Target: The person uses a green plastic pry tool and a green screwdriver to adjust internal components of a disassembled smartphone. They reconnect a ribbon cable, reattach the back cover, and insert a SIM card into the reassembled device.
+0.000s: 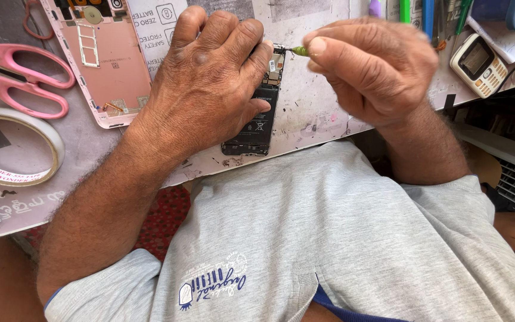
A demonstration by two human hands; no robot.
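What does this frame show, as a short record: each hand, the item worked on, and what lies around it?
left hand: the left hand presses down on an opened phone
right hand: the right hand pinches a small green-handled tool, tip at the phone's top end
surface: worn workbench
left of phone: pink back cover, pink scissors, tape roll
far right: small white keypad phone

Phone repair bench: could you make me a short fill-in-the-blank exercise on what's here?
1. The left hand presses down on the opened ____.
2. The right hand pinches a small tool with a ____ handle.
3. The scissors have ____ handles.
4. Below the scissors lies a roll of ____.

Missing words: phone; green; pink; tape.
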